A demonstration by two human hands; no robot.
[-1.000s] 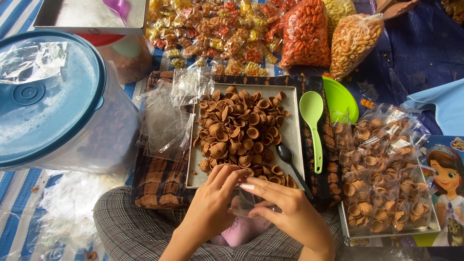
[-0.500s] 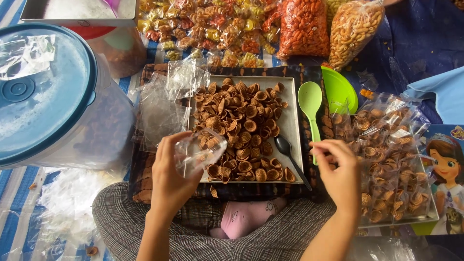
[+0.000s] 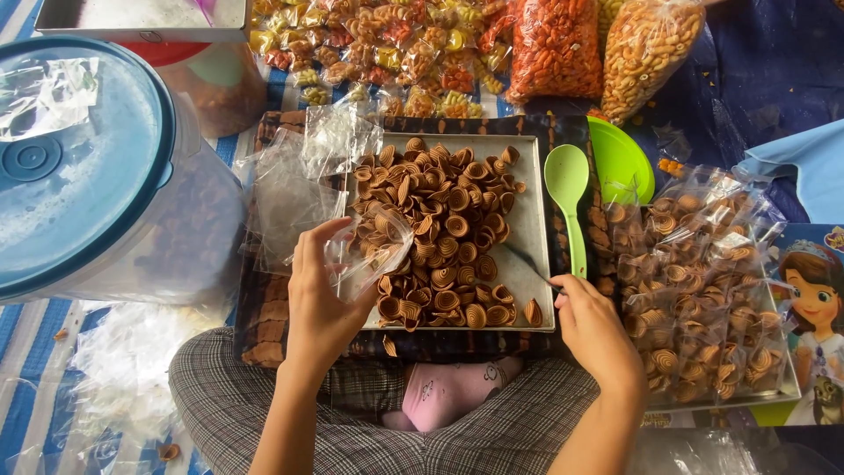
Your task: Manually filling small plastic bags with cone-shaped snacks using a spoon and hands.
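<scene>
A small clear plastic bag (image 3: 365, 255) is gripped by the left hand (image 3: 321, 295), fingers closed on its near edge, and is held tilted over the near left part of a metal tray (image 3: 533, 230). A few brown cone-shaped snacks are seen inside the bag. The tray, directly ahead of both hands, is filled with loose cone-shaped snacks (image 3: 444, 224) of the same kind.

The right hand (image 3: 593, 330) is placed at the tray's near right corner, its fingers closed on the handle of a dark spoon (image 3: 530, 262) whose end lies on the bare tray floor. A green plastic spoon (image 3: 569, 198) lies just beyond this hand along the tray's right rim, with a green bowl (image 3: 622, 158) beside it.

Empty clear bags (image 3: 294, 180) are piled beyond the left hand. A large clear tub with a blue lid (image 3: 70, 158) stands well to that hand's left. Filled snack bags (image 3: 699, 290) are stacked to the right of the right hand.
</scene>
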